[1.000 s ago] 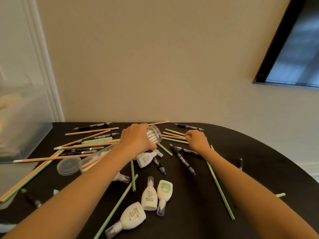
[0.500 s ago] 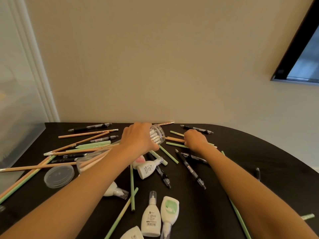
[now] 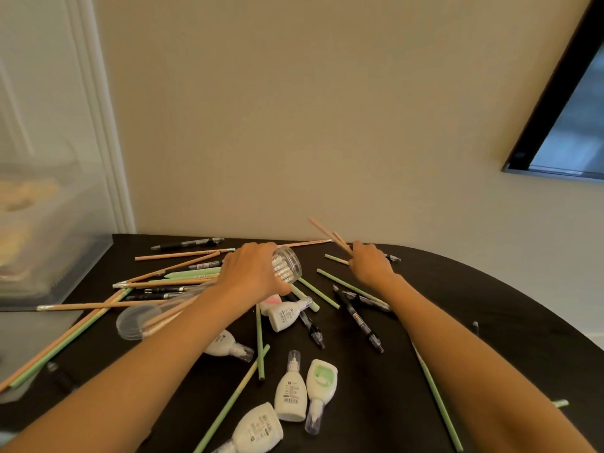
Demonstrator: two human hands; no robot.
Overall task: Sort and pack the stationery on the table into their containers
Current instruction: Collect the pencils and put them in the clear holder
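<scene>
Since a second ago the right hand [image 3: 371,264] has come up off the table [image 3: 490,305]. It was pressed down over the pile by the far edge; now it's raised, fingers curled round a few tan pencils [image 3: 328,232]. They stick up and to the left, clear of the surface, with the wall behind them. Looks like two or three, can't count for sure.

The left hand [image 3: 251,273] hasn't moved: fingers wrapped round the clear jar [image 3: 289,263], which is tipped on its side near the far edge, mid-table. The end in view shows white-tipped items packed inside.

Everything else is loose on the table:
- Long tan pencils [image 3: 183,255] and a black pen [image 3: 188,244] fan out toward the far-left corner.
- A clear tube [image 3: 170,307] with pencils in it lies partly under the left forearm, with a round clear lid [image 3: 130,317] flat just beside it.
- Green pencils [image 3: 327,287] are scattered between the two arms, and one long one [image 3: 438,403] runs under the right forearm toward the near edge.
- Two black pens [image 3: 358,318] lie mid-table, angled toward the near edge.
- White correction bottles [image 3: 291,393]: three grouped by the near edge, two more just below the left hand.

A translucent bin [image 3: 49,256] sits at the left edge.
</scene>
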